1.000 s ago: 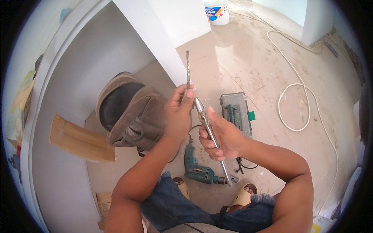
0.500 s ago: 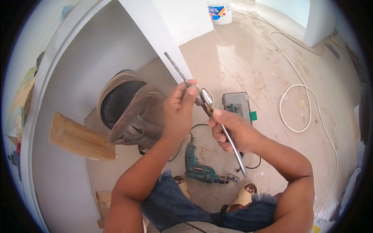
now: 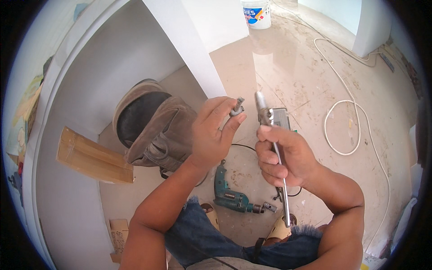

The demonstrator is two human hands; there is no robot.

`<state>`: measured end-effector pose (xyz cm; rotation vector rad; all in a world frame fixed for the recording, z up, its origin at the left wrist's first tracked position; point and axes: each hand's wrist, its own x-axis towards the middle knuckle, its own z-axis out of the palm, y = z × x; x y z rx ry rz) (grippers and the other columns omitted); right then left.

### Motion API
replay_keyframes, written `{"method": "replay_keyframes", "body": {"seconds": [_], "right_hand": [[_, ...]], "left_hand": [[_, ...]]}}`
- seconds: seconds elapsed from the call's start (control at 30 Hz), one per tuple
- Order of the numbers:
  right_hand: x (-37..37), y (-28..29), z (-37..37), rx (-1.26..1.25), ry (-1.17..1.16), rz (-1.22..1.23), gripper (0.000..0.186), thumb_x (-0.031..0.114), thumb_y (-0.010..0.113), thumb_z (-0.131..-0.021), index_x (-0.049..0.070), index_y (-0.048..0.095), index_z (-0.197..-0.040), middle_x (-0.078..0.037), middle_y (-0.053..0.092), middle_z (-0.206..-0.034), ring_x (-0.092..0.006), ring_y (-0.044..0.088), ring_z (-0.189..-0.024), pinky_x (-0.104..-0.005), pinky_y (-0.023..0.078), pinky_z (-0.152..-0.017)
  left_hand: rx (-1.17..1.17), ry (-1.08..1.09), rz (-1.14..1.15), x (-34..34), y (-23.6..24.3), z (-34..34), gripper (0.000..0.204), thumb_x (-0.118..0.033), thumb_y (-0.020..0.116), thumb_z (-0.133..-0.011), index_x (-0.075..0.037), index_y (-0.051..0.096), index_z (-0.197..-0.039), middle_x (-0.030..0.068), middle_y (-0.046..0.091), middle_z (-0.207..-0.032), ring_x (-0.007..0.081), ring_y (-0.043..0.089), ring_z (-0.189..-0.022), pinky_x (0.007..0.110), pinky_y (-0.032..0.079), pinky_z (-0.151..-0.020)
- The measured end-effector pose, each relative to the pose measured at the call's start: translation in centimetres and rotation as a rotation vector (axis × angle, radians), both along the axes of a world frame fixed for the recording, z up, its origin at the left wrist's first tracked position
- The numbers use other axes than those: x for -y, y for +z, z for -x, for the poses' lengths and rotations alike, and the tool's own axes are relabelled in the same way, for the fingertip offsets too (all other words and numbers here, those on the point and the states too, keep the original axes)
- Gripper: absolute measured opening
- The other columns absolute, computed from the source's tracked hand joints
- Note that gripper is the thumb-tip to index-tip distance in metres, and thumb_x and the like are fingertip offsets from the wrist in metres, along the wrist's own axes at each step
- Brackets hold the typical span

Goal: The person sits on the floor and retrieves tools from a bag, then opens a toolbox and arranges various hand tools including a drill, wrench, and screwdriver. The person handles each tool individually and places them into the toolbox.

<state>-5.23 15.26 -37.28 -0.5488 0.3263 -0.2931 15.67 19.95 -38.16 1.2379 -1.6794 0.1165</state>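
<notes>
My left hand (image 3: 213, 126) is closed on a drill bit, pinching it by a grey collar between thumb and fingers. A short stub of the drill bit (image 3: 240, 104) sticks out past the fingertips; the rest is hidden by the hand. My right hand (image 3: 288, 155) is wrapped round a long, silver metal hand tool (image 3: 282, 193), with its head upward and its handle slanting down toward my knee. The tool's head stands apart from the drill bit. Below, a green corded power drill (image 3: 231, 198) lies on the floor, with a silver cylindrical piece (image 3: 270, 207) at its chuck.
A brown tool bag (image 3: 166, 130) sits at left beside bent cardboard (image 3: 94, 157). A case with a clear lid (image 3: 282, 118) lies behind my right hand. White cable (image 3: 326, 121) loops over the dusty tiled floor at right. A white bucket (image 3: 257, 20) stands far back.
The silver tool has come away from the drill bit and moved right, its handle now steeper. My left hand has turned the bit, so its long fluted shaft no longer shows.
</notes>
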Motion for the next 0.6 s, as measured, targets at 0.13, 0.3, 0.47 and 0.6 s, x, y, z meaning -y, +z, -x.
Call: {"method": "replay_keyframes", "body": {"seconds": [0.13, 0.3, 0.47, 0.6], "right_hand": [[1.5, 1.2, 0.4, -0.121, -0.041, 0.345, 0.028, 0.034, 0.060, -0.101, 0.008, 0.056, -0.094, -0.004, 0.055, -0.065, -0.0140, 0.051, -0.043, -0.0309, 0.043, -0.040], [4.3, -1.9, 1.0, -0.216, -0.287, 1.525, 0.030, 0.027, 0.068, -0.094, 0.004, 0.058, -0.110, -0.014, 0.063, -0.078, -0.0305, 0.066, -0.071, -0.0420, 0.051, -0.067], [5.0, -1.2, 1.8, -0.544, -0.016, 1.800, 0.030, 0.020, 0.069, -0.087, 0.004, 0.057, -0.110, -0.023, 0.065, -0.084, -0.0427, 0.065, -0.083, -0.0505, 0.048, -0.073], [5.4, -1.7, 1.9, -0.596, -0.006, 1.965, 0.027, 0.019, 0.067, -0.086, 0.005, 0.056, -0.105, -0.021, 0.065, -0.078, -0.0429, 0.065, -0.077, -0.0521, 0.048, -0.069]], "left_hand": [[-0.464, -0.092, -0.287, -0.3, 0.2, 0.2, 0.030, -0.020, 0.065, -0.101, 0.001, 0.065, -0.122, 0.0084, 0.066, -0.105, 0.0168, 0.064, -0.093, 0.030, 0.052, -0.083], [-1.160, -0.445, -0.652, 0.3, -0.2, -0.8, 0.040, -0.030, 0.051, -0.109, 0.002, 0.062, -0.130, 0.0058, 0.068, -0.107, 0.0130, 0.064, -0.093, 0.027, 0.053, -0.078], [-1.077, -0.484, -0.903, 0.0, 0.4, -1.2, 0.043, -0.033, 0.048, -0.109, 0.001, 0.062, -0.131, 0.0054, 0.069, -0.108, 0.0094, 0.063, -0.090, 0.025, 0.053, -0.076], [-1.019, -0.479, -1.001, 0.0, 0.7, -0.6, 0.043, -0.033, 0.051, -0.108, 0.001, 0.063, -0.131, 0.0038, 0.069, -0.104, 0.0078, 0.062, -0.084, 0.023, 0.053, -0.074]]}}
